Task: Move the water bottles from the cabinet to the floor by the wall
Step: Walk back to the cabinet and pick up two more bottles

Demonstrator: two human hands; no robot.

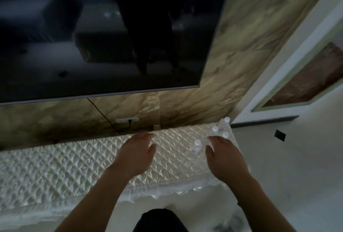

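You face a large black flat television screen mounted on a beige marble-veined wall panel; the room is dim. Below the screen you see a white wall socket, a thin black cable and a long low cabinet draped in a quilted cream cover. To your right, a white wall carries a green-framed brown picture above a dark skirting board and a pale floor.

Dim, underexposed head view.
Faint reflections on TV screen; soft blur throughout w/ wide-angle bend at edges.
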